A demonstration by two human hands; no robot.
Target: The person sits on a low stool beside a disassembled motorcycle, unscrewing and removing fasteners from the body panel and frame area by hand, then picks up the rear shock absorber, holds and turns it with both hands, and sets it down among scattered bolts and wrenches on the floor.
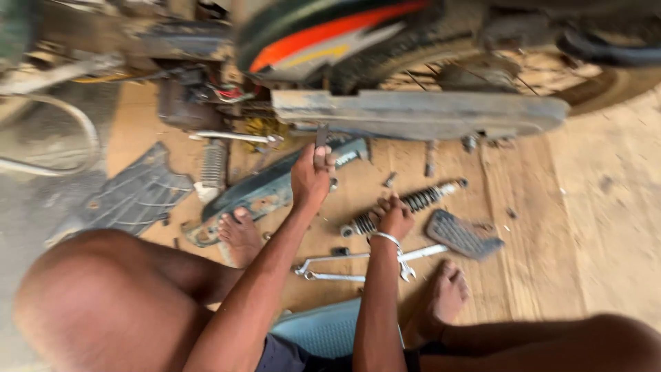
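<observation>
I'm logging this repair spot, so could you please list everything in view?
Motorcycle rear wheel: one, black tyre, top.
Grey metal chain cover: one, under the wheel.
Coiled metal shock absorber: one, on the wooden floor by the right hand.
Second coil spring: one, left.
Dark green plastic panel: one, below the left hand.
Silver spanners: apparently two, crossed.
Grey ribbed footrest pad: one, right.
Left hand: raised, fingers shut on a small dark tool.
Right hand: on the shock absorber.
Bare feet: two.

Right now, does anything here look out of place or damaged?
Yes. A shock absorber lies loose on the wooden floor, under the right hand, with wrenches and a footrest scattered around. The motorcycle looks partly dismantled.
</observation>
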